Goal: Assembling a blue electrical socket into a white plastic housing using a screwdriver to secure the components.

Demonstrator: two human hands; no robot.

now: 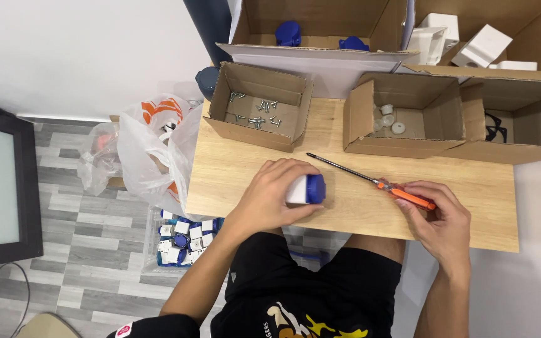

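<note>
A person sits at a light wooden table (233, 169), seen from above by a camera on their head, with both bare forearms reaching onto the board from its near edge. Along the far edge stand open cardboard boxes: a small box of silver screws (259, 106) toward the far left corner, a second small box of pale round washers (402, 116) right of the middle, and larger cartons (521, 125) beyond them holding blue and white parts. Off the left edge a white plastic bag (151, 150) bulges against the table, and below it on the grey floor sits a clear tub of small blue-and-white pieces (183, 238).

Near the middle of the board the left hand (273, 197) is cupped over a small white and blue plastic part (307, 189), fingers curled around it and pressing it to the wood. The right hand (436, 219) rests close to the near right edge, fingers pinched narrowly around the orange handle of a screwdriver (370, 180).

The screwdriver lies flat – its long axis runs diagonally, handle low and right in the right hand, dark shaft pointing up and left toward the far edge. The tip ends just beyond the left hand's knuckles, a little farther from the person than the plastic part, so the part lies left of the right hand and slightly nearer than the tip. Bare wood separates the two hands – nothing stands between tip and part
</note>
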